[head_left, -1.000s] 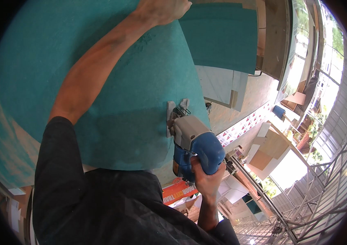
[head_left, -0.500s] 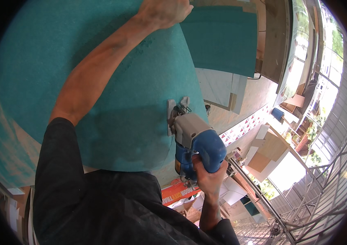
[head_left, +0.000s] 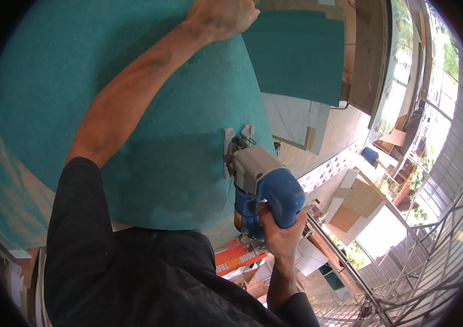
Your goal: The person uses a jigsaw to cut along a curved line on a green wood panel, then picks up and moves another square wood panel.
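Observation:
My right hand (head_left: 285,231) is wrapped round the handle of a blue and grey jigsaw (head_left: 256,170). The saw's metal base plate (head_left: 228,152) rests on a large green board (head_left: 182,114), close to its right edge. A thin dark line runs through the board behind the saw, towards me. At the top of the picture my left hand (head_left: 221,17) is closed like a fist on the far part of the board, by its right edge. Its fingertips are turned away, so what they hold, if anything, is hidden. The blade cannot be seen.
Beyond the board's right edge lies another green sheet (head_left: 297,54), with pale panels (head_left: 288,121) below it. An orange-red printed strip (head_left: 237,260) shows near my body. Farther right are brown and white boards (head_left: 359,204) and metal roof framing (head_left: 406,283).
The jigsaw and my right hand have moved slightly away from me along the board. My left hand stays in nearly the same place, still closed.

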The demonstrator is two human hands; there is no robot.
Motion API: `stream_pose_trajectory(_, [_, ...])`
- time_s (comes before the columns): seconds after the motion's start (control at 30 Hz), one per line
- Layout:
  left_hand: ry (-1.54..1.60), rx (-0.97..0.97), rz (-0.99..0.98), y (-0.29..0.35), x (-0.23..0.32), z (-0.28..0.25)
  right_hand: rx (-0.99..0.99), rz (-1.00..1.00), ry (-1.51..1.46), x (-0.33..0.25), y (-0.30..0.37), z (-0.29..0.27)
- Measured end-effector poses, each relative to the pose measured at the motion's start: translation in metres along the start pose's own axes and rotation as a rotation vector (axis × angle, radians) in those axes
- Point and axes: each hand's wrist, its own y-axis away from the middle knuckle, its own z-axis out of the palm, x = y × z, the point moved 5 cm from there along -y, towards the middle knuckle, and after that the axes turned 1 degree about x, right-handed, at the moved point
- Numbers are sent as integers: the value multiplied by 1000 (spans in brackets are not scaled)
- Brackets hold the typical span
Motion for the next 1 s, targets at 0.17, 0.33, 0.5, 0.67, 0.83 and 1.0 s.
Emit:
stream_pose_trajectory(0.17, [38,1,-5,-6,1,-14,4,-48,15,-9,-3,1])
stream_pose_trajectory(0.33, [190,-321,-136,-15,-5,-9,-9,-76,17,-18,-9,2])
stream_pose_trajectory(0.5, [188,-398,-161,-19,-7,-11,-24,-44,46,-19,-13,0])
stream_pose_trajectory(0.67, [241,-365,-168,-17,-5,-4,-45,-58,48,-20,-16,0])
stream_pose_trajectory(0.83, [161,-463,-171,-19,-9,-5,7,-92,58,-32,-25,7])
stream_pose_trajectory(1.0, [204,-312,-179,-16,-7,-15,14,-54,36,-36,-20,7])
